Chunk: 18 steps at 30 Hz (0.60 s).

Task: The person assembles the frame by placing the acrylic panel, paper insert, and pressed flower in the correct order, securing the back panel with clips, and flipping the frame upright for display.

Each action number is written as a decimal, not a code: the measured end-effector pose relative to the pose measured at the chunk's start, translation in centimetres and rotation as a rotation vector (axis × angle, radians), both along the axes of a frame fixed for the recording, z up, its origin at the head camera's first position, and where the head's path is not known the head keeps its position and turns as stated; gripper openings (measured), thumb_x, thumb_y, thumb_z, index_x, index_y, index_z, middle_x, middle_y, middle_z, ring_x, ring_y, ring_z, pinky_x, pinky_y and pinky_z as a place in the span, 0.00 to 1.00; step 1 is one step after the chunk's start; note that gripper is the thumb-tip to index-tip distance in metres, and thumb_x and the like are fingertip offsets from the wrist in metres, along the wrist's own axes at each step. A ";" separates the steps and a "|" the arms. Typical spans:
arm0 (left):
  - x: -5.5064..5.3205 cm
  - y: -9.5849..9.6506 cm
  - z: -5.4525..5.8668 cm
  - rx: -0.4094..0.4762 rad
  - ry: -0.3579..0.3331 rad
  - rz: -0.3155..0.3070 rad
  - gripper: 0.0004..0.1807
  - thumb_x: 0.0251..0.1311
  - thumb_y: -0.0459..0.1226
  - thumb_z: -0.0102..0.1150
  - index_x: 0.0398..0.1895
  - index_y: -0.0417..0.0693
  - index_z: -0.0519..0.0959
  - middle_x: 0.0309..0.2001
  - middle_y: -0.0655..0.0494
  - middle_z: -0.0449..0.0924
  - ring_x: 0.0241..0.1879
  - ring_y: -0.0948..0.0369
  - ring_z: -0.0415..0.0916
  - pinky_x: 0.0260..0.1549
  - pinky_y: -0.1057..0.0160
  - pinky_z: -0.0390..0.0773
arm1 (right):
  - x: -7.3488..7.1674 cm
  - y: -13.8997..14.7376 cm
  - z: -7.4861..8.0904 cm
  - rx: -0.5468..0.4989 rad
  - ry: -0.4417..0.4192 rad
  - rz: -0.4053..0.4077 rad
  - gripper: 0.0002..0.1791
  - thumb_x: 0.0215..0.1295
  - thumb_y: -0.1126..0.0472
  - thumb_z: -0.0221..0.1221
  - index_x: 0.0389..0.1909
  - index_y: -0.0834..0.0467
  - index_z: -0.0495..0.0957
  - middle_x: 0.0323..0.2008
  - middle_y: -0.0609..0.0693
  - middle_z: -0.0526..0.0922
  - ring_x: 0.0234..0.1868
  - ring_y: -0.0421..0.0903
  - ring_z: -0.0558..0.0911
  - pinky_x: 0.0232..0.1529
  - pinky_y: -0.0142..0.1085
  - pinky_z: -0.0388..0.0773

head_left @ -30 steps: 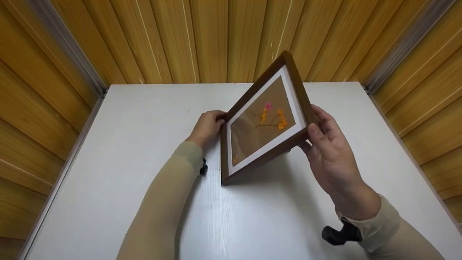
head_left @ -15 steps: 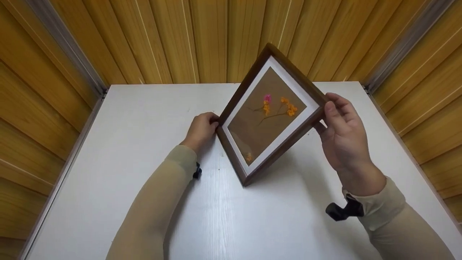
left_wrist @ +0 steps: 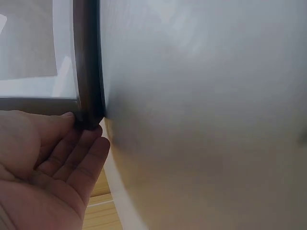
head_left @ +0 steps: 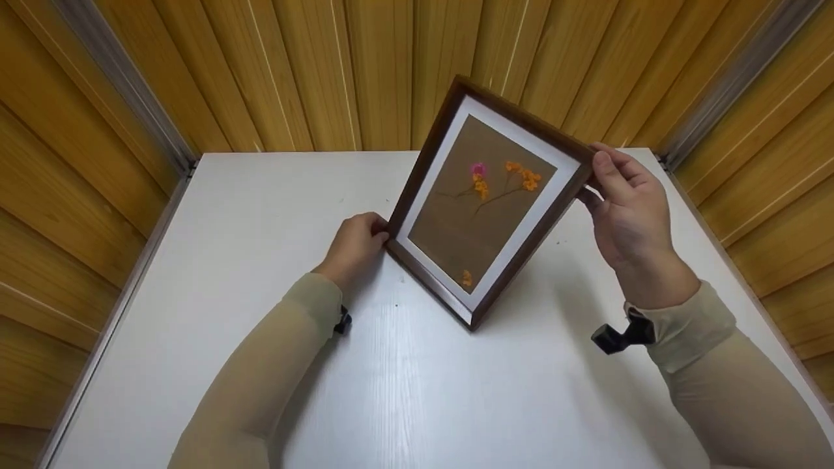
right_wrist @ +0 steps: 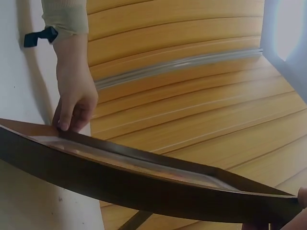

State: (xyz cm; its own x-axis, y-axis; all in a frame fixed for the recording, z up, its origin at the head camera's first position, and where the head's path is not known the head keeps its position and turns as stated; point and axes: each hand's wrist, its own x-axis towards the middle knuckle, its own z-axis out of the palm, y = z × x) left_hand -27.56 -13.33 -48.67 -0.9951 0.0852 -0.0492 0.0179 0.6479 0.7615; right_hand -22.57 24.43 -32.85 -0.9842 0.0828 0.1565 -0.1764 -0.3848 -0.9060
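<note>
A brown picture frame (head_left: 554, 225) with a white mat and orange and pink dried flowers (head_left: 521, 177) on a brown backing is held tilted above the white table. With thumb and fingers my left hand (head_left: 355, 247) pinches its lower left corner; the left wrist view shows that hand (left_wrist: 57, 158) at the corner of the frame (left_wrist: 88, 57). My right hand (head_left: 632, 208) grips the upper right corner, thumb on the front and fingers behind. In the right wrist view the frame's edge (right_wrist: 120, 187) crosses the picture. Its back is mostly hidden.
The white table (head_left: 260, 208) lies beneath both arms. Wood-patterned panels (head_left: 313, 78) rise at the back and on both sides, with grey metal posts (head_left: 124, 85) in the corners. Black camera mounts (head_left: 622, 332) sit at the wrists.
The picture frame has turned so its front faces me more, and its top corner has swung left. My right hand has risen and moved right; the left has shifted slightly left and down.
</note>
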 end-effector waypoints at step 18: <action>2.0 0.4 0.3 -0.052 -0.038 -0.053 0.19 0.83 0.30 0.60 0.72 0.37 0.81 0.59 0.42 0.89 0.61 0.49 0.85 0.65 0.49 0.87 | -8.5 0.4 1.0 0.240 -0.066 -0.174 0.23 0.72 0.55 0.76 0.62 0.61 0.91 0.43 0.47 0.93 0.46 0.43 0.91 0.48 0.30 0.93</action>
